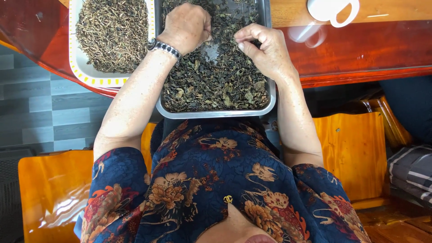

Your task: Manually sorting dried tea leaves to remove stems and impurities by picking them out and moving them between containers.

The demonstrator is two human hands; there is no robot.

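Observation:
A metal tray (272, 96) full of dark dried leaves (211, 83) rests on the edge of a glossy red-brown wooden table (360, 49). My left hand (186, 26), with a watch on the wrist, is curled over the leaves near the tray's far left part, fingers bent down into them. My right hand (263, 47) hovers over the right side of the tray, thumb and fingers pinched together on a bit of leaf. Between the two hands a patch of bare tray bottom shows.
A white tray with a yellow-dotted rim (83, 74), holding thin dried stems, lies to the left of the metal tray. A white mug (333, 10) stands at the far right of the table. Orange wooden seats (355, 153) flank my lap; folded striped cloth (411, 171) lies at right.

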